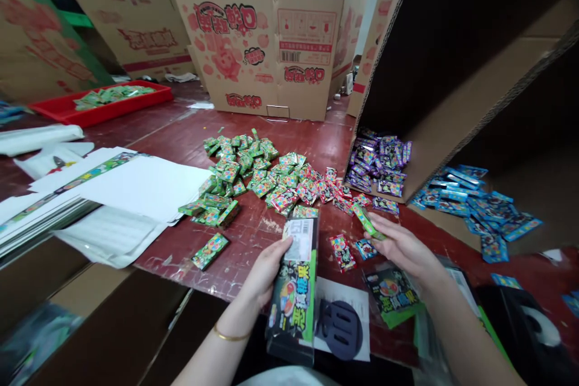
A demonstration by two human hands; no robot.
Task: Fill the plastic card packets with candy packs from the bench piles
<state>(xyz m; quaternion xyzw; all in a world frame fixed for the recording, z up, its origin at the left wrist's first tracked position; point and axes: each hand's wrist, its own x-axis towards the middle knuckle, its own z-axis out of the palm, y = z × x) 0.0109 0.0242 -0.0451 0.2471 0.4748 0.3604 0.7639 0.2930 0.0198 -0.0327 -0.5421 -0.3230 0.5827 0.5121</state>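
Observation:
My left hand (pixel 266 271) is closed around a black-and-green candy package (pixel 292 301), held upright near the table's front edge. It has a clear plastic casing and a white barcode label near its top. My right hand (pixel 409 247) pinches a small green candy box (pixel 365 221) between thumb and fingers, to the right of the package. Below that hand lie a red candy packet (pixel 342 252) and a blue one (pixel 365 248). Another black-and-green package (pixel 391 292) lies under my right wrist, partly hidden. A pile of small green boxes (pixel 228 170) spreads across the table, merging into red packets (pixel 328 187).
Purple packets (pixel 380 160) and blue packets (pixel 479 205) spill from large cardboard cartons on the right. An upright carton (pixel 266 42) stands behind the pile. White sheets (pixel 149 184) lie at left, with a red tray (pixel 126 102) beyond. A dark round object (pixel 339 329) rests on paper.

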